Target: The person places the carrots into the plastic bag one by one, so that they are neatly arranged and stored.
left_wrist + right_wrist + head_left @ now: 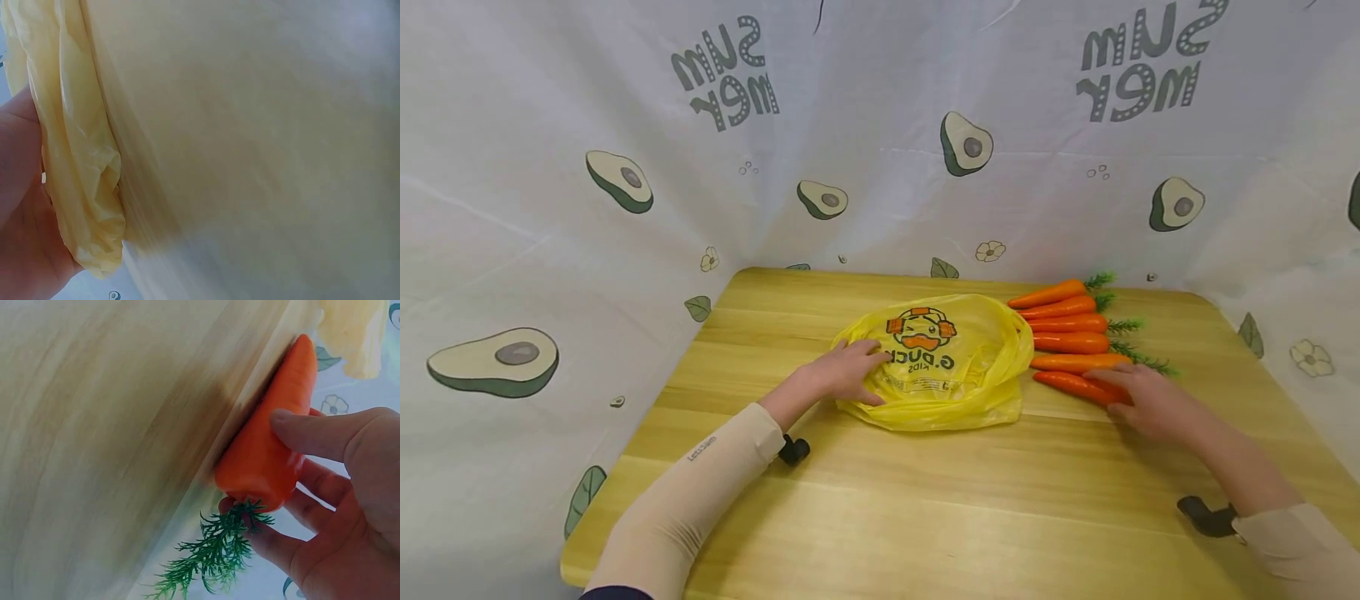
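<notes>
A yellow plastic bag [955,367] printed with a duck face lies on the wooden table. At its left edge my left hand [847,372] touches the plastic, fingers and thumb spread apart; in the left wrist view, folds of the bag hide part of the hand. To the right of the bag, several orange carrots [1067,322] with green leafy tops lie side by side. My right hand [1157,404] holds the nearest carrot [275,431], thumb on its near side and fingers round the other side and by the leafy top.
The wooden table [880,517] has rounded corners, and its bare front part lies between my forearms. A white curtain [880,225] printed with avocados hangs behind and beside it. Black wrist-camera mounts [1206,517] stick out at my wrists.
</notes>
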`<state>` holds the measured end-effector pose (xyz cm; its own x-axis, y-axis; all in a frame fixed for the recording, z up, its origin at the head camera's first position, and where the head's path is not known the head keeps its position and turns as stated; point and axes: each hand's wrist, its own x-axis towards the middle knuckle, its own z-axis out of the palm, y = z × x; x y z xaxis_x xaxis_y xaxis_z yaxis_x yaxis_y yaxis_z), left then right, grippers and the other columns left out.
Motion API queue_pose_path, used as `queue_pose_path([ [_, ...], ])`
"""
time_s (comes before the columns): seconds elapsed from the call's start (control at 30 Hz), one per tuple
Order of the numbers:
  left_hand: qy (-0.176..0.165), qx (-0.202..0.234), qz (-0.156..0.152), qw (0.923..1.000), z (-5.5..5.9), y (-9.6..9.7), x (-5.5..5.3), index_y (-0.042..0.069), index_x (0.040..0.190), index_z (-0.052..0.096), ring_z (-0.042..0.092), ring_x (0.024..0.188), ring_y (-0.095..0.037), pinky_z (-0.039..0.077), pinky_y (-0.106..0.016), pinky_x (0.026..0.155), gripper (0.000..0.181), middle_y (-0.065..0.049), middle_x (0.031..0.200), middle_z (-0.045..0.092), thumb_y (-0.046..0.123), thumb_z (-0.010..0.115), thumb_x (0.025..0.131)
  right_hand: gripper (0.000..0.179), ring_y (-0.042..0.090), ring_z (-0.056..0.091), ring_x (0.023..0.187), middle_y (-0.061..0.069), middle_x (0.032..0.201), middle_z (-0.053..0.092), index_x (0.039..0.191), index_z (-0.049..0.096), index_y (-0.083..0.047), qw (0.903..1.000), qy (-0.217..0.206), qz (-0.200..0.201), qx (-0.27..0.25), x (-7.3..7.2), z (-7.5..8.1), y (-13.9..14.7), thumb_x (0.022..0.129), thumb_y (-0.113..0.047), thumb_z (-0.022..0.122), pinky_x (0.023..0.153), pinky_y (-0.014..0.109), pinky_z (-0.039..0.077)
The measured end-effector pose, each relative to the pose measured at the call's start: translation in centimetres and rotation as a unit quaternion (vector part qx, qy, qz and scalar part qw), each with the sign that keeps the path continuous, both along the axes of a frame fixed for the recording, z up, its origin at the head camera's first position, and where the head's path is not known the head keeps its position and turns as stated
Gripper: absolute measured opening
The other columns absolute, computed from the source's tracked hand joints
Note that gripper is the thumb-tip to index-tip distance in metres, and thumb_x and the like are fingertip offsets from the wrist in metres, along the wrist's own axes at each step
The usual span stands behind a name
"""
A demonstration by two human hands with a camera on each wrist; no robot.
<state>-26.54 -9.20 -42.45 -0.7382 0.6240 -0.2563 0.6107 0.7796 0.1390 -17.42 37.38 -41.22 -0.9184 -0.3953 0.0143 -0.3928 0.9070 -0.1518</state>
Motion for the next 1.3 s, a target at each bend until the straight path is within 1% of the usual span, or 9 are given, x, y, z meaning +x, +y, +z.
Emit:
queue_pose_path([
  [0.23, 0.018, -0.011, -0.002, 0.9998, 0.2, 0.0, 0.0, 0.020, 0.158, 0.035, 0.023, 0.154, -0.030, 0.018, -0.053, 0.124, 0.088, -0.011, 0.166, 0.026, 0.062, 0.068, 0.088, 0.051, 0.055, 0.055, 0.115, 0.034, 0.127, 0.060, 0.134, 0.060, 0.002, 0.9990, 0.019, 0.010, -0.039, 0.1, 1.0, -0.2, 0.085, -0.002, 0.074, 0.091, 0.070, 0.046],
  [0.3, 0.017, -0.010, 0.000, 0.9998, 0.2, 0.0, 0.0, 0.020, 0.158, 0.035, 0.023, 0.154, -0.030, 0.019, -0.053, 0.124, 0.088, -0.011, 0.166, 0.026, 0.062, 0.068, 0.088, 0.051, 0.054, 0.055, 0.115, 0.033, 0.126, 0.060, 0.134, 0.060, 0.001, 0.9986, 0.019, 0.013, -0.047, 0.0, 1.4, -0.3, 0.085, -0.001, 0.074, 0.092, 0.069, 0.046],
  [0.4, 0.013, -0.007, 0.001, 0.9999, 0.3, 0.0, 0.0, 0.019, 0.158, 0.036, 0.023, 0.154, -0.030, 0.020, -0.053, 0.124, 0.088, -0.012, 0.166, 0.026, 0.061, 0.068, 0.088, 0.052, 0.048, 0.060, 0.108, 0.028, 0.119, 0.064, 0.133, 0.061, 0.000, 0.9978, 0.035, 0.024, -0.051, -0.2, 2.0, -0.5, 0.083, 0.001, 0.076, 0.088, 0.065, 0.050],
  [0.57, 0.001, 0.001, 0.002, 1.0000, 0.4, 0.1, -0.1, 0.019, 0.158, 0.035, 0.023, 0.154, -0.031, 0.019, -0.053, 0.124, 0.088, -0.013, 0.166, 0.024, 0.060, 0.070, 0.088, 0.053, 0.047, 0.061, 0.108, 0.027, 0.118, 0.065, 0.132, 0.061, -0.001, 0.9969, 0.047, 0.034, -0.053, -0.6, 3.1, -1.1, 0.082, 0.003, 0.077, 0.088, 0.065, 0.050],
  [0.63, -0.002, 0.002, 0.002, 1.0000, 0.3, 0.2, -0.2, 0.019, 0.158, 0.035, 0.023, 0.154, -0.032, 0.019, -0.053, 0.124, 0.089, -0.013, 0.166, 0.023, 0.059, 0.070, 0.088, 0.053, 0.051, 0.058, 0.113, 0.029, 0.123, 0.064, 0.133, 0.060, 0.000, 0.9973, 0.037, 0.031, -0.055, -0.7, 3.7, -1.3, 0.082, 0.004, 0.076, 0.091, 0.067, 0.048],
  [0.8, -0.006, -0.004, 0.002, 1.0000, 0.1, 0.3, -0.2, 0.019, 0.158, 0.035, 0.023, 0.154, -0.031, 0.020, -0.053, 0.124, 0.089, -0.013, 0.166, 0.023, 0.059, 0.071, 0.088, 0.053, 0.051, 0.056, 0.117, 0.030, 0.128, 0.061, 0.136, 0.058, 0.000, 0.9979, 0.026, 0.017, -0.056, -1.0, 5.3, -1.5, 0.085, 0.003, 0.074, 0.093, 0.068, 0.046],
  [0.93, -0.010, -0.007, 0.002, 0.9999, 0.2, 0.4, -0.2, 0.019, 0.158, 0.035, 0.023, 0.154, -0.031, 0.020, -0.053, 0.124, 0.089, -0.012, 0.166, 0.023, 0.058, 0.071, 0.087, 0.053, 0.054, 0.054, 0.118, 0.033, 0.132, 0.057, 0.138, 0.056, 0.002, 0.9984, 0.033, 0.008, -0.045, -1.4, 6.8, -1.5, 0.087, 0.001, 0.073, 0.093, 0.069, 0.045],
  [1.13, -0.011, -0.009, 0.005, 0.9999, 0.1, 0.4, -0.2, 0.020, 0.158, 0.035, 0.023, 0.154, -0.029, 0.022, -0.050, 0.124, 0.088, -0.011, 0.167, 0.023, 0.057, 0.072, 0.087, 0.053, 0.048, 0.057, 0.113, 0.029, 0.129, 0.061, 0.138, 0.057, 0.002, 0.9984, 0.050, 0.011, -0.025, -2.6, 9.2, -2.4, 0.088, 0.000, 0.072, 0.093, 0.066, 0.047],
  [1.3, -0.025, 0.000, 0.007, 0.9997, 0.4, 0.5, -0.1, 0.019, 0.158, 0.035, 0.022, 0.154, -0.030, 0.021, -0.050, 0.124, 0.088, -0.012, 0.167, 0.022, 0.055, 0.073, 0.087, 0.053, 0.046, 0.057, 0.111, 0.028, 0.127, 0.061, 0.140, 0.056, -0.001, 0.9981, 0.059, 0.003, -0.019, -3.7, 10.9, -3.3, 0.089, 0.001, 0.071, 0.091, 0.064, 0.048],
])
